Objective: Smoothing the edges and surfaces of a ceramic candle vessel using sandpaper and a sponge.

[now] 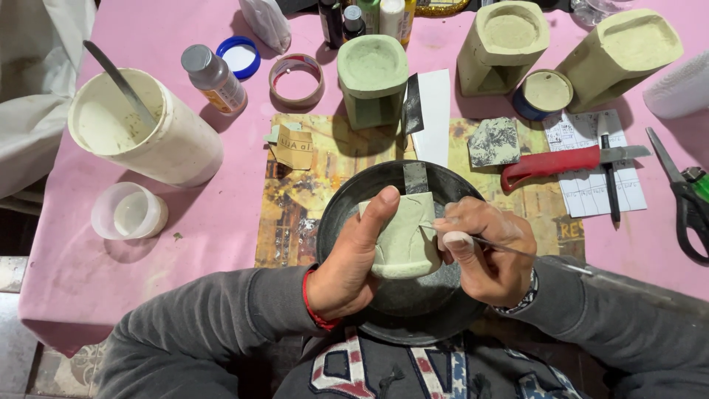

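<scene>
My left hand (354, 258) grips a pale green clay piece (405, 238) over a dark round bowl (347, 203), thumb pressed on its top left. My right hand (487, 251) pinches a thin metal tool (517, 251) whose tip touches the clay piece's right side. A small grey strip (415, 177) rests on the bowl's far rim. Both sleeves are grey, and a red band circles the left wrist.
On the pink cloth (214, 222): a white tub with a stirring stick (140, 125), a small clear cup (129, 212), a capped bottle (214, 77), a tape ring (297, 80), three green clay blocks (373, 74), a red-handled knife (561, 161), black scissors (687, 199).
</scene>
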